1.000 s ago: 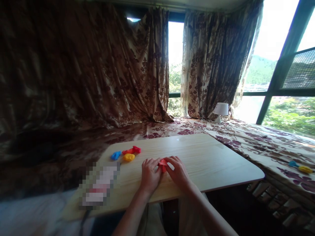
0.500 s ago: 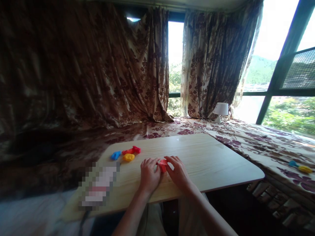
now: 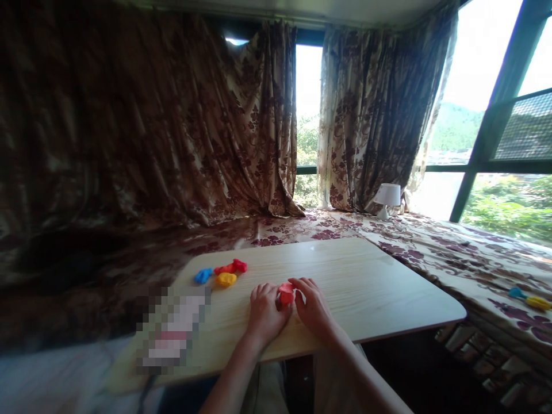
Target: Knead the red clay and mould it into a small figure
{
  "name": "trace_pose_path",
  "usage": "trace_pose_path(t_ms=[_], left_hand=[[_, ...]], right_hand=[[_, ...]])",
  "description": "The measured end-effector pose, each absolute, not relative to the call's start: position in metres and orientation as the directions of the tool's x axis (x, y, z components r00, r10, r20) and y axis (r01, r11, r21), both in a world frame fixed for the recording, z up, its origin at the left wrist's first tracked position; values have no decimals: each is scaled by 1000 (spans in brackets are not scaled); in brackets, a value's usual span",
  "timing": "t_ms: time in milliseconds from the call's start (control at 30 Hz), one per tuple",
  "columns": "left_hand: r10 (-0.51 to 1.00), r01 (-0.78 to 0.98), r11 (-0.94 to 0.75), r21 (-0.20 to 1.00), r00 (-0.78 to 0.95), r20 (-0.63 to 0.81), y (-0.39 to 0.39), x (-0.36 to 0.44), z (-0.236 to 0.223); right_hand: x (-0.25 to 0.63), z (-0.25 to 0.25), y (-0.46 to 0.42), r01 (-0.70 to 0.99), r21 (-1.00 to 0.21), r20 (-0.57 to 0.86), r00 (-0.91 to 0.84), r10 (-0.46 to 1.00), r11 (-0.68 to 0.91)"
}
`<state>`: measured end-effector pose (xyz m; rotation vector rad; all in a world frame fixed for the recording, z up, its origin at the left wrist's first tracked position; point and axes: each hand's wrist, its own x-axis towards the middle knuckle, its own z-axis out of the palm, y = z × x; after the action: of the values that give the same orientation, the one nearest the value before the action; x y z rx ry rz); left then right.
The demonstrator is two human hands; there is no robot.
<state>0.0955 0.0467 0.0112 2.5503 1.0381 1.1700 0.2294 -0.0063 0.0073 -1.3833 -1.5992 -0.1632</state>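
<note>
A soft coral-red lump, like modelling clay, is between my two hands just above the table's near side. My left hand is closed around its left and lower side, with the thumb under it. My right hand has its index finger and thumb bent against the lump's right edge, the other fingers curled above. Farther left on the table lie a blue lump, a yellow lump and a red lump, close together.
A pale wooden table with rounded corners stands before me. At its left lies a pixelated flat object with a dark cord. A white lamp stands on the flowered cloth behind. Blue and yellow lumps lie far right.
The red lump has turned and now sits more in my left hand, whose fingers have closed in around it. The right hand stays at its right edge. The view has tilted slightly up.
</note>
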Motion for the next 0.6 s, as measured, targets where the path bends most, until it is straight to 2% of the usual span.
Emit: trace_pose_path(t_ms=[267,600], left_hand=[[673,508,-728,461,400,622,49,95,8],[669,430,-741,516,410,620,49,95,11]], right_hand=[[228,10,-8,797,-475,739,131,661,373],[227,12,-9,800,-486,737,158,657,352]])
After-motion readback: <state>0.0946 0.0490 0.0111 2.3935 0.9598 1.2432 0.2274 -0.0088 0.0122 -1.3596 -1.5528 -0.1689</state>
